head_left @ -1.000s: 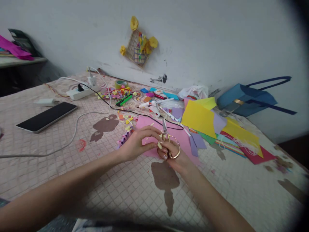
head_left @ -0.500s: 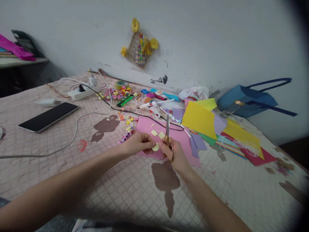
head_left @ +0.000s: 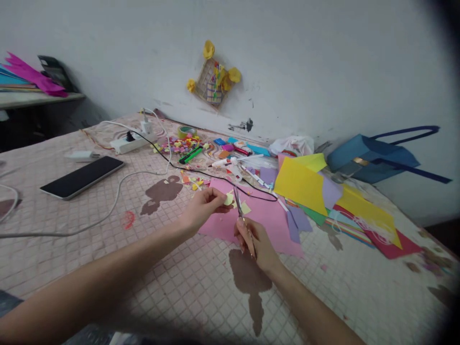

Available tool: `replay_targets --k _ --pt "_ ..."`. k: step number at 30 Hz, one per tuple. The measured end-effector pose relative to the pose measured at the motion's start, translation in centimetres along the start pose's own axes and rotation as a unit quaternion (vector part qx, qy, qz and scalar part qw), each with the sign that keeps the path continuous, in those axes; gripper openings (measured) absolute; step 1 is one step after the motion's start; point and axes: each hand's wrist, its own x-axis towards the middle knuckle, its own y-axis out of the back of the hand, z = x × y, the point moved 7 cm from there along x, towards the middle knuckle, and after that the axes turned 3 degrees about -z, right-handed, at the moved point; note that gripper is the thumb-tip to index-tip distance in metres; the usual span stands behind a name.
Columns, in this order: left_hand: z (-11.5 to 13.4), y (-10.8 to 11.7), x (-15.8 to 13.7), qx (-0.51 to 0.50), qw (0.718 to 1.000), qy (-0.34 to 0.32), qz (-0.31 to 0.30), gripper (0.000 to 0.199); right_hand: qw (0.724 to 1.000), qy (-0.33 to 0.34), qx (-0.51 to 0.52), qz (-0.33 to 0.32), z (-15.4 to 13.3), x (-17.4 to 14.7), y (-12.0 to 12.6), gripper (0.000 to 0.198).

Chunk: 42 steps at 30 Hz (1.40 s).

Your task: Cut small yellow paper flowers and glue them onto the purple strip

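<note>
- Scissors (head_left: 239, 209) in the right hand (head_left: 259, 243), fingers closed about the handles, blades angled up and away from the person. From where I stand I cannot tell whether the blades are parted.
- Left hand (head_left: 204, 207): thumb and fingertips pinched narrow on a small pale yellow paper piece (head_left: 229, 199).
- That piece is above the pink sheet (head_left: 224, 232), just left of the blade tips; contact between the two cannot be told.
- A second yellow scrap (head_left: 246, 208) is on the pink sheet, just right of the blades.
- Pink sheet lies flat on the table (head_left: 154, 273), partly under both hands. A black cable (head_left: 201, 171) loops over its far part.
- Beyond the hands: white glue gun (head_left: 233, 170), green cutter (head_left: 191, 155), tape roll (head_left: 187, 132), and a heap of coloured paper bits (head_left: 176, 145).
- Right side: yellow sheet (head_left: 301, 186) overlapping other coloured papers; blue bag (head_left: 373, 160) farther back, near the wall.
- Left side: dark-screened device (head_left: 84, 176) lying flat, with a white power strip (head_left: 131, 143) behind it.
- Wall: woven ornament (head_left: 214, 88) with yellow flowers.
</note>
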Motion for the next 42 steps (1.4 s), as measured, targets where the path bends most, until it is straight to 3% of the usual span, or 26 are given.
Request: replay_targets --k 5,42 --pt "0.04 0.11 -0.05 -0.02 1.0 -0.004 0.009 0.017 0.998 0.008 -0.057 -0.001 0.31 -0.06 0.01 0.04" --pt "0.02 -0.28 -0.47 -0.058 0.998 0.0 0.029 0.014 0.993 0.028 -0.116 0.003 -0.07 0.05 0.16 0.035"
